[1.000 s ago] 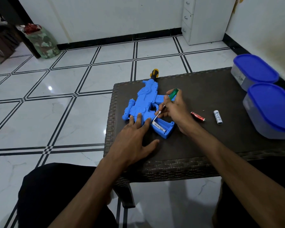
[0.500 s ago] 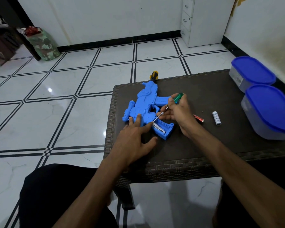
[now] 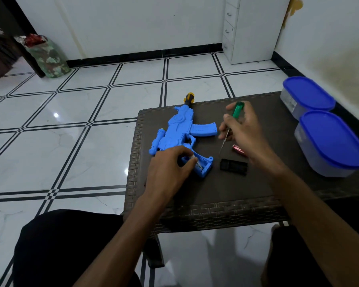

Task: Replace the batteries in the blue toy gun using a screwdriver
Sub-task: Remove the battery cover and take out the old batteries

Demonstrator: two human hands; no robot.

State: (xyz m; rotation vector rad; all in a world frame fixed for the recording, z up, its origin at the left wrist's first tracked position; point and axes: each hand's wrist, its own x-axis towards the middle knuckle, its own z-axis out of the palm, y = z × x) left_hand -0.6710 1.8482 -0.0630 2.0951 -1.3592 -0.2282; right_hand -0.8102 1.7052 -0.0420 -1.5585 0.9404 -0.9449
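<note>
The blue toy gun [image 3: 178,133] lies on the dark woven table [image 3: 216,195], its orange muzzle over the far edge. Its grip compartment is uncovered, with a white battery [image 3: 197,165] inside. My left hand [image 3: 170,164] curls over the grip and pinches that battery. My right hand [image 3: 244,131] holds a green-handled screwdriver [image 3: 234,114] above the table, right of the gun, tip pointing down. A black battery cover [image 3: 233,167] lies on the table beside the grip. A red battery [image 3: 237,149] lies partly under my right wrist.
Two clear tubs with blue lids [image 3: 330,137] stand at the table's right edge. A white drawer cabinet [image 3: 251,27] stands against the far wall, and a green bag [image 3: 48,56] sits on the tiled floor at the back left.
My right hand lifted the screwdriver away from the grip, up and to the right. My left hand moved onto the grip and took hold of the battery. The black cover now shows on the table.
</note>
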